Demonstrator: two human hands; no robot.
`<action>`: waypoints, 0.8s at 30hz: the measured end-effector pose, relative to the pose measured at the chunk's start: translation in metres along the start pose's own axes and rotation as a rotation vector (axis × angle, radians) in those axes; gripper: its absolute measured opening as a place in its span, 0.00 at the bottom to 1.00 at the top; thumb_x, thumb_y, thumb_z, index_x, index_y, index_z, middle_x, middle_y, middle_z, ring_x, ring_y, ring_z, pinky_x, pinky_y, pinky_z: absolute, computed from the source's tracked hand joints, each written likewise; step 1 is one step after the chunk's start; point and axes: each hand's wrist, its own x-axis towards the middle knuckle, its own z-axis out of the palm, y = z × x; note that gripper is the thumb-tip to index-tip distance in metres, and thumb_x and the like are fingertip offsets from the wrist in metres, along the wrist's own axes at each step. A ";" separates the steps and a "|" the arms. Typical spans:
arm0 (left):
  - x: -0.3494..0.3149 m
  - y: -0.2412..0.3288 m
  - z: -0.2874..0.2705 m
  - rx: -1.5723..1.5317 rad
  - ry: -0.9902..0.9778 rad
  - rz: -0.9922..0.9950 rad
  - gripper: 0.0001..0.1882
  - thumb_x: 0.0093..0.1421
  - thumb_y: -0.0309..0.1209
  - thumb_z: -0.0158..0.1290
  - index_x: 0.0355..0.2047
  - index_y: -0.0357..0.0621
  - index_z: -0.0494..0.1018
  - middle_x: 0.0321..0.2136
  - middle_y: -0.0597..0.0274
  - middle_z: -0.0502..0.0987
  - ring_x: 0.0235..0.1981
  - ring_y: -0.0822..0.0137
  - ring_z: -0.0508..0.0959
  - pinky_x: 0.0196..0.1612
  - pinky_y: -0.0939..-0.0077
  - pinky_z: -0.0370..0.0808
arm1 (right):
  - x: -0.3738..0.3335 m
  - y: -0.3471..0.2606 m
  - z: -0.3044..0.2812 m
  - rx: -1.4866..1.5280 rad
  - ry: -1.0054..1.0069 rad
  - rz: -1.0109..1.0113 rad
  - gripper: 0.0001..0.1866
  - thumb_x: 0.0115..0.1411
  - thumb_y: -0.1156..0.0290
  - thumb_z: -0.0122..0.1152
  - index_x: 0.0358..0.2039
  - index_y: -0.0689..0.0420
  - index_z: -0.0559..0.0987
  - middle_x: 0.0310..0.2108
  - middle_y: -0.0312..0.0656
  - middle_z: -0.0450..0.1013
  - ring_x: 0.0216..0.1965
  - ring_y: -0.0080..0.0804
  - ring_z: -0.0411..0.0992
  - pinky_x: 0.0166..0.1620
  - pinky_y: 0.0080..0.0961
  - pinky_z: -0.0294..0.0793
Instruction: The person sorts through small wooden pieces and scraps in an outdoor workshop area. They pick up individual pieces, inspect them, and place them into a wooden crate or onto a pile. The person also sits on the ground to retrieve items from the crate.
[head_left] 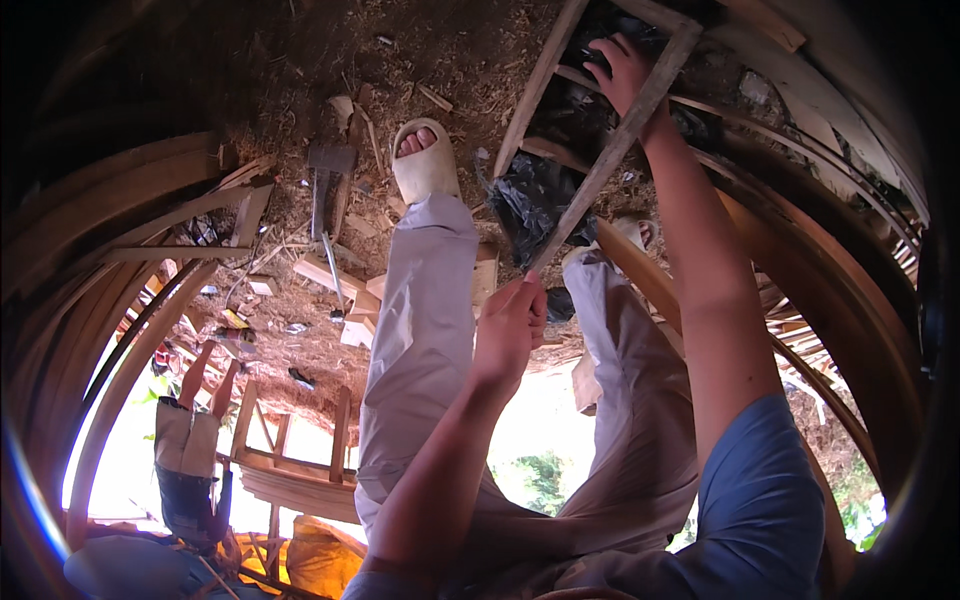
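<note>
My left hand [512,325] is closed around the near end of a long wooden slat [618,150]. That slat slants up to the right and joins other strips in an open wooden frame [540,85]. My right hand [622,75] reaches past the slat at the frame's far end, fingers apart, over dark plastic; whether it touches the plastic is hard to tell. Crumpled black plastic sheeting [540,205] hangs inside the frame, near the slat's lower half. My sandalled foot [427,160] stands left of the frame.
A tool with a dark, blocky head [332,158] lies left of my foot. Wood blocks [360,325] and shavings litter the dirt floor. Curved boards [110,190] line the left, and more [850,310] the right. Another person [190,450] is at lower left, near a wooden frame with legs [295,470].
</note>
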 end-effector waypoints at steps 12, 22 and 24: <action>0.001 0.008 0.001 0.014 0.002 0.001 0.19 0.72 0.41 0.46 0.24 0.49 0.61 0.18 0.76 0.55 0.18 0.82 0.54 0.21 0.83 0.51 | 0.004 0.011 0.035 0.098 0.081 -0.030 0.06 0.59 0.73 0.69 0.33 0.58 0.80 0.31 0.44 0.72 0.30 0.47 0.75 0.33 0.36 0.76; 0.004 0.003 0.000 0.004 0.043 -0.014 0.21 0.73 0.43 0.46 0.25 0.46 0.64 0.16 0.77 0.55 0.16 0.83 0.53 0.18 0.82 0.49 | -0.022 0.027 0.033 0.743 0.083 0.808 0.12 0.61 0.63 0.69 0.39 0.57 0.82 0.28 0.33 0.74 0.32 0.23 0.72 0.38 0.24 0.70; 0.003 0.001 -0.001 0.000 0.047 -0.006 0.21 0.73 0.43 0.46 0.25 0.46 0.65 0.16 0.77 0.55 0.16 0.83 0.53 0.18 0.82 0.49 | -0.021 0.018 0.018 0.976 0.026 1.024 0.10 0.60 0.63 0.70 0.38 0.55 0.83 0.29 0.30 0.74 0.32 0.19 0.71 0.36 0.19 0.68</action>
